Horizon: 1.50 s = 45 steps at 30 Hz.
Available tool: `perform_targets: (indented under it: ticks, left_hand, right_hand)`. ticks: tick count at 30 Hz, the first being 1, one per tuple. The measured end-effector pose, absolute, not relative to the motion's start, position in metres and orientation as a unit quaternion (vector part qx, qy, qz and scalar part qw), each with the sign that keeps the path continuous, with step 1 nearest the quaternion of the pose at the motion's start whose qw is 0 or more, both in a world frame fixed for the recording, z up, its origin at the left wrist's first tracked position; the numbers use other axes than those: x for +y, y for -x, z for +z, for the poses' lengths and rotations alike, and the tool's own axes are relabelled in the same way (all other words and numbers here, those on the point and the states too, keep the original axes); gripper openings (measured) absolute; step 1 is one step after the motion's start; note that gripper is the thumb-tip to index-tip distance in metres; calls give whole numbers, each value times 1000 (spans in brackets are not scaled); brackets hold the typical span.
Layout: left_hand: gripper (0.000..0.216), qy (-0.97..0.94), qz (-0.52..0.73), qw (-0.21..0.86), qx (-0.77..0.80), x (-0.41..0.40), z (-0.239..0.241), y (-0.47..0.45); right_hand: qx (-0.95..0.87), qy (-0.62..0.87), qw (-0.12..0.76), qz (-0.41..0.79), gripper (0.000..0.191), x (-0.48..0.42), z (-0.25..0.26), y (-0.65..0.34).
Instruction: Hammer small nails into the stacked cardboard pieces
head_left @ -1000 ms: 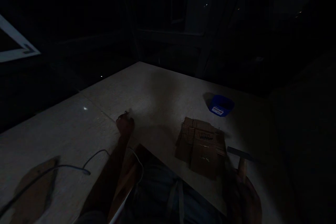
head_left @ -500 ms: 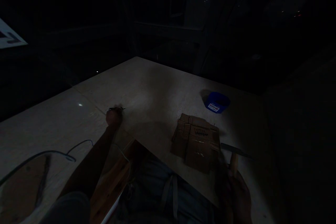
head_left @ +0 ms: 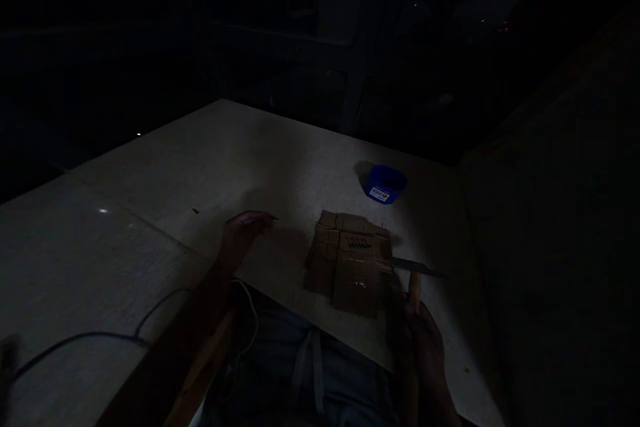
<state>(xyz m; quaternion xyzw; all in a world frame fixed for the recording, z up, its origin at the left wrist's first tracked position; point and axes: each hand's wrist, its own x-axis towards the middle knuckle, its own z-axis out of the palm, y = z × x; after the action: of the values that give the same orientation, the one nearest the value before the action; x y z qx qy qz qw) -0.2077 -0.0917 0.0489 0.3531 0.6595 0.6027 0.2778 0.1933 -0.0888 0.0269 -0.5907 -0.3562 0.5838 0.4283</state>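
The scene is very dim. My left hand (head_left: pixel 245 228) hovers over the pale surface left of the cardboard, its fingertips pinched on a thin dark nail-like piece (head_left: pixel 275 218). At the lower right my right hand (head_left: pixel 427 340) is wrapped round the wooden handle of a hammer (head_left: pixel 415 288). The hammer's long, narrow metal head points away from me and lies close to the right edge of a flattened brown cardboard piece (head_left: pixel 356 280) with dark print and shiny tape. Another small dark piece (head_left: pixel 195 211) lies on the surface left of my left hand.
A blue plastic tub (head_left: pixel 386 184) with a white label stands beyond the cardboard. A dark cable (head_left: pixel 85 335) runs over the pale surface (head_left: pixel 165 167) at the lower left. A wooden plank (head_left: pixel 205 360) shows below my left forearm. The surroundings are nearly black.
My left hand has lifted off the surface and moved right toward the cardboard with a thin nail-like piece, leaving a dark piece behind. The view has turned right. My right hand still holds the hammer.
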Motion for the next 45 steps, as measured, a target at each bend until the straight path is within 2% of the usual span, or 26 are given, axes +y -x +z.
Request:
perform_targets:
  ticks: [7,11,22,32,45]
  left_hand:
    - [33,-327,561,469,599,-38,43,125]
    - [34,-353,524,516,578,-19,38,105]
    - [23,-557,465,425,541,-13,3,81]
    - [20,-621,449,353,537,-14,-12,83]
    - [21,-592,451,411,526,-13,-19,84]
  right_hand:
    - [-335,596,432,588,52,-94,25,-188]
    - [-335,594,429,593,52,-94,28,-183]
    - [-350,612,426,567,54,-93,27,-173]
    - [-335,593,429,594,53,-91,25,-173]
    - [-363,599,425,574,49,-90,30,-170]
